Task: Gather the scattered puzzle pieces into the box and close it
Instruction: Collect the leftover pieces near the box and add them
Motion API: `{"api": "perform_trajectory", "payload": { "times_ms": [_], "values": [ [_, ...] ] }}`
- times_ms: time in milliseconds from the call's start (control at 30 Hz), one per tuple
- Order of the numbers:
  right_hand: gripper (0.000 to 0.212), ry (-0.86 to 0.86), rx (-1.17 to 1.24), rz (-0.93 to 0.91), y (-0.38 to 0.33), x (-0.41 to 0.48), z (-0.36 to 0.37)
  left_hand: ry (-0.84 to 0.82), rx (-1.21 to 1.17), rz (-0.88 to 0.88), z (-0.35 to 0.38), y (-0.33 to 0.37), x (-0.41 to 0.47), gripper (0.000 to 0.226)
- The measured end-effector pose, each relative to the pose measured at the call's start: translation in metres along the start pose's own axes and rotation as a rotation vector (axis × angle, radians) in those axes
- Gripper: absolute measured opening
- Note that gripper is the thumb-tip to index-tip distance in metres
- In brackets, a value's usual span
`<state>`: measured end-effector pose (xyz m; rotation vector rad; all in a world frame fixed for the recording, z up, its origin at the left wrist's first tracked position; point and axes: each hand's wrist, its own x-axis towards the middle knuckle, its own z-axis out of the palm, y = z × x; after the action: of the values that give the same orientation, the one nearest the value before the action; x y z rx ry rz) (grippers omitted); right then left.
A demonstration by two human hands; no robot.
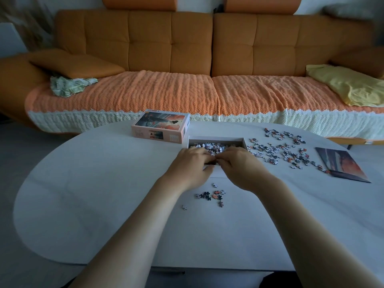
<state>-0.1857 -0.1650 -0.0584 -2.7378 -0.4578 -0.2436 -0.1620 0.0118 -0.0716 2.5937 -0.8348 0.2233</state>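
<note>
Meeting over the part-filled box tray (216,139) on the desk (104,183), left hand (192,161) and right hand (239,163) curl — holding pieces or not, I cannot tell. Scattered pieces (278,151), a small cluster (209,195) and the lid (161,126) — all remain outside.

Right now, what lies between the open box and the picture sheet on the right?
Loose puzzle pieces, scattered on the white table from the open box across to the picture sheet; the head view shows it.

One box (216,139), one lid (161,126), one poster (342,165), many puzzle pieces (278,152).
</note>
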Motion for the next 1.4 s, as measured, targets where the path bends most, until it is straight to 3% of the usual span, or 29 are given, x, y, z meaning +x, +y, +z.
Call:
{"api": "perform_trajectory", "payload": {
  "times_ms": [133,233,300,433,500,667,767,867,967,1133,1233,1333,1400],
  "values": [
    [0.029,0.134,-0.009,-0.020,0.005,-0.007,-0.004,0.124,-0.023,0.026,-0.007,-0.002,-0.012,0.031],
    [0.029,0.227,0.050,-0.104,-0.004,-0.015,-0.012,0.176,-0.056,0.043,-0.018,0.001,-0.028,0.017],
    [0.026,0.146,0.074,-0.127,-0.015,-0.023,-0.016,0.068,-0.098,-0.012,-0.029,0.004,-0.039,0.012],
    [0.027,-0.189,0.025,-0.027,-0.023,-0.037,-0.008,-0.337,-0.067,-0.177,-0.041,-0.005,-0.067,0.014],
    [0.026,-0.247,-0.017,0.027,-0.021,-0.041,-0.003,-0.407,-0.075,-0.221,-0.041,-0.011,-0.079,0.017],
    [0.016,-0.277,-0.068,-0.013,-0.028,-0.045,0.006,-0.278,-0.123,-0.217,-0.034,-0.007,-0.085,0.011],
    [0.027,-0.280,-0.015,0.017,-0.031,-0.046,0.003,-0.199,-0.122,-0.197,-0.025,0.003,-0.082,0.014],
    [0.031,-0.297,0.013,0.099,-0.026,-0.048,-0.008,-0.162,-0.128,-0.152,-0.017,0.010,-0.076,0.034],
    [0.043,-0.381,-0.007,0.141,-0.024,-0.051,-0.016,-0.175,-0.102,-0.087,-0.009,0.017,-0.070,0.030],
    [0.017,-0.315,0.028,0.122,-0.033,-0.047,-0.005,-0.143,-0.148,-0.082,-0.003,0.022,-0.066,0.025],
    [0.013,-0.317,0.040,0.140,-0.035,-0.044,-0.004,-0.158,-0.153,-0.094,-0.008,0.021,-0.065,0.027],
    [0.028,-0.311,0.096,0.189,-0.035,-0.043,-0.003,-0.194,-0.145,-0.135,-0.012,0.011,-0.067,0.045],
    [0.045,-0.310,0.099,0.205,-0.035,-0.042,-0.001,-0.221,-0.094,-0.146,-0.012,0.007,-0.068,0.042]
  ]
}}
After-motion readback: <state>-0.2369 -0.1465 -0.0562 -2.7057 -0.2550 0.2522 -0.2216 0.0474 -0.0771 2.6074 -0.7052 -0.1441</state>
